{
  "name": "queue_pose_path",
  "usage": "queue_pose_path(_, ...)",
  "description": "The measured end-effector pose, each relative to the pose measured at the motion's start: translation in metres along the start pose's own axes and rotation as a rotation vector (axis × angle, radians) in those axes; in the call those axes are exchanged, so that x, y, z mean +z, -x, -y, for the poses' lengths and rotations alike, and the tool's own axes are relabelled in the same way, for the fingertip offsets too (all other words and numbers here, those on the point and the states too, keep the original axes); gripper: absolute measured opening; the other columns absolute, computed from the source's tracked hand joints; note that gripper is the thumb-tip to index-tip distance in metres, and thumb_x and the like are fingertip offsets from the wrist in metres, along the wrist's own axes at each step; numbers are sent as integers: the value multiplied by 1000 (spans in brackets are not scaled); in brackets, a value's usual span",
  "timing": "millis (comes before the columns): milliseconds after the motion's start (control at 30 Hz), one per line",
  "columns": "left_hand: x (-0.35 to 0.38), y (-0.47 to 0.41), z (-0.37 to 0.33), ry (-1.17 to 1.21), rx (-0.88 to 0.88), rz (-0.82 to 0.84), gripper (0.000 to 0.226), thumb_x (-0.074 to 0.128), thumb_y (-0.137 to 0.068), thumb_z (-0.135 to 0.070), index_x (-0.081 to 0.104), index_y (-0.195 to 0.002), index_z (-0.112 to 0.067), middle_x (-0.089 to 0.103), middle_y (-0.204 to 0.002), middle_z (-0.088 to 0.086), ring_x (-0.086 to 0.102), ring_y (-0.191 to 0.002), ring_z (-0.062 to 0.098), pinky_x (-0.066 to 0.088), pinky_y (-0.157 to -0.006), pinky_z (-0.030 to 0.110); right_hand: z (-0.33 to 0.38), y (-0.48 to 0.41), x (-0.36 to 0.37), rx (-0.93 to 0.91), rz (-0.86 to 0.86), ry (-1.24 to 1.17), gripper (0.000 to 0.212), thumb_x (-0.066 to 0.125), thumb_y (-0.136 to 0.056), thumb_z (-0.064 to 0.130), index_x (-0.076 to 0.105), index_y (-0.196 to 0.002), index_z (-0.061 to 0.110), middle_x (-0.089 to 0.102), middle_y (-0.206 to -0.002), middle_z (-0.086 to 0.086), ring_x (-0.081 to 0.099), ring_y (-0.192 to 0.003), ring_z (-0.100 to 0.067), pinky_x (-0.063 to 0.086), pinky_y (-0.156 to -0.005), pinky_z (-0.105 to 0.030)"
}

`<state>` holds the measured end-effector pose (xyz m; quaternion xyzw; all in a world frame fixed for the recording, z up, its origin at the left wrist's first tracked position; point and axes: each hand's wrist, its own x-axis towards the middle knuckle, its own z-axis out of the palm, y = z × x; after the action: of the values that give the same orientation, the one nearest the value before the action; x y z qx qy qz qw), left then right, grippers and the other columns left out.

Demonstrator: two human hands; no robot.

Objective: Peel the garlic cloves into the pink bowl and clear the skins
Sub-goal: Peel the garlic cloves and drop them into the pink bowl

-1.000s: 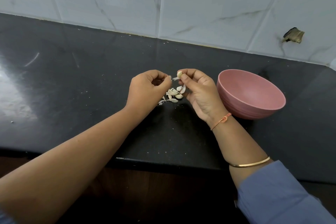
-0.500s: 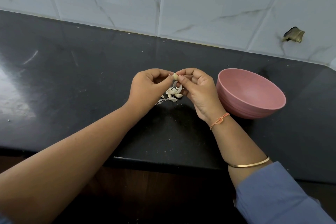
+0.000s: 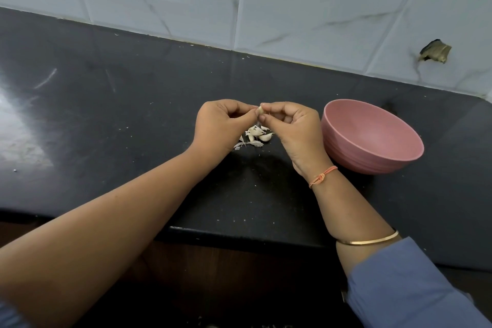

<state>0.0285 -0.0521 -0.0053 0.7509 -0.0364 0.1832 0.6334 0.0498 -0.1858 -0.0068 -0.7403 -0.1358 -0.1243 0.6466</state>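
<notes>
Head cam: garlic clove (image 3: 261, 110) pinched between both sets of fingertips, left hand (image 3: 218, 126) & right hand (image 3: 294, 130) meeting above the skins pile (image 3: 255, 137) on the worktop (image 3: 133, 114). Pink bowl (image 3: 371, 138) sits just right of the right hand.

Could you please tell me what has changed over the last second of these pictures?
The left hand moved right, closing the gap, and now pinches the garlic clove along with the right hand, which held it alone a second ago. The pile of skins and cloves, the pink bowl and the counter stayed as they were.
</notes>
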Motion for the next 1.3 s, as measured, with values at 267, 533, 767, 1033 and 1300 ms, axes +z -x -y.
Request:
queue_pose_path(267, 0, -1, 2, 4, -7, -3, 17, 70, -83, -13, 71, -73, -26, 71, -73, -9, 68, -73, 12, 59, -75, 34, 0, -1, 1, -12, -6, 17, 23, 70, -77, -5, 69, -99, 0, 69, -85, -4, 68, -77, -9, 56, -77, -23)
queue_pose_path(533, 1, -2, 2, -28, 3, -32, 16, 69, -83, -13, 69, -71, -25, 70, -73, -8, 65, -66, 4, 57, -68, 26, 2, 2, 1, 2, 23, 24, 17, 71, -78, 1, 70, -95, 3, 71, -85, -4, 69, -80, -12, 56, -75, -23)
queue_pose_path(767, 0, -2, 3, -99, -23, -86, 15, 66, -83, -20, 68, -70, -23, 70, -70, -6, 67, -71, 13, 58, -73, 34, 4, 2, 0, 20, 20, -6, 16, 67, -81, -2, 69, -96, 5, 70, -87, -2, 67, -79, -7, 56, -78, -23)
queue_pose_path(1033, -2, -5, 7, -132, -12, -104, 20, 69, -85, -33, 69, -70, -19, 68, -67, 2, 64, -63, 20, 55, -64, 29, 4, 2, -1, 45, 1, -32, 16, 63, -85, -1, 70, -93, 10, 71, -95, -9, 68, -88, -14, 55, -82, -29)
queue_pose_path(1300, -1, -2, 9, -64, 3, -18, 20, 63, -90, -16, 69, -100, -32, 72, -84, -5, 67, -76, 14, 57, -76, 27, 4, 1, -3, 55, -10, -15, 18, 62, -86, 0, 69, -93, 15, 70, -85, -3, 61, -68, 0, 50, -69, -18)
